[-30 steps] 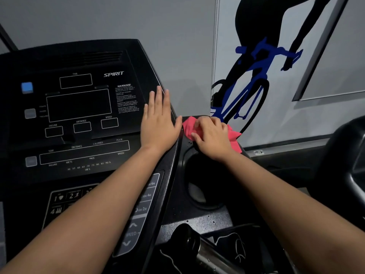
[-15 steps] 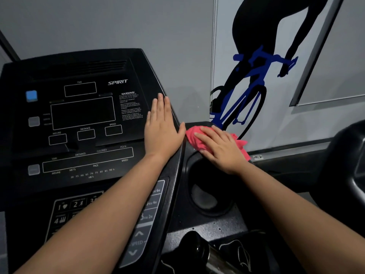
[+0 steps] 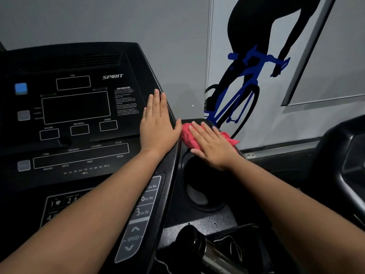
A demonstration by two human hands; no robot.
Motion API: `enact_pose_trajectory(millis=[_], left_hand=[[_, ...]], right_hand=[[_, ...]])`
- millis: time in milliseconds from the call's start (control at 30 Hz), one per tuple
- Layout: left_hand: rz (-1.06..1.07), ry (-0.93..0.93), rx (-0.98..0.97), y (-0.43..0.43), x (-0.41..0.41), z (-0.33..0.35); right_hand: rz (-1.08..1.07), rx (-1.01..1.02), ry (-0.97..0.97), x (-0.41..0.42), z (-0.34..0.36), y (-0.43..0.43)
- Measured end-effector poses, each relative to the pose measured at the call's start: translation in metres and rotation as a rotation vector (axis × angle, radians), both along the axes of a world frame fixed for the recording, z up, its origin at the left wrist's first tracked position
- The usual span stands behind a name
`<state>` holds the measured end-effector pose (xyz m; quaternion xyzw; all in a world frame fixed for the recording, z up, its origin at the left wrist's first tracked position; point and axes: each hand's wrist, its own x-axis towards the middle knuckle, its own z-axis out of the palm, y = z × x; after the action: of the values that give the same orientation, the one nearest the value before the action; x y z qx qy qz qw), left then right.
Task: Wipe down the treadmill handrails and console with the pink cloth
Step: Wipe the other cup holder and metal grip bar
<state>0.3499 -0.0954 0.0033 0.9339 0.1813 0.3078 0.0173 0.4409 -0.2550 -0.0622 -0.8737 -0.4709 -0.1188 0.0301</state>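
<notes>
The black treadmill console fills the left half of the head view, with dark display windows and button strips. My left hand rests flat on the console's right edge, fingers straight and together. The pink cloth lies crumpled on the console's right wing, just above the round cup holder. My right hand presses flat on the cloth with straight fingers; pink edges stick out left and right of it. A handrail grip with a chrome section shows at the bottom.
A grey wall with a black-and-blue cyclist graphic stands close behind the console. Part of another black machine sits at the right edge. A speed button strip runs along the console's lower right.
My right hand's fingers uncurled from gripping the cloth to pressing it flat, and slid it slightly rightward along the wing. My left hand stayed flat on the console edge.
</notes>
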Motion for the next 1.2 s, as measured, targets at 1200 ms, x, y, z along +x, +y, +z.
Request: enact_pose_trajectory(millis=[1200], left_hand=[[0.008, -0.015, -0.02, -0.001, -0.002, 0.001]], right_hand=[[-0.026, 0.043, 0.019, -0.011, -0.01, 0.008]])
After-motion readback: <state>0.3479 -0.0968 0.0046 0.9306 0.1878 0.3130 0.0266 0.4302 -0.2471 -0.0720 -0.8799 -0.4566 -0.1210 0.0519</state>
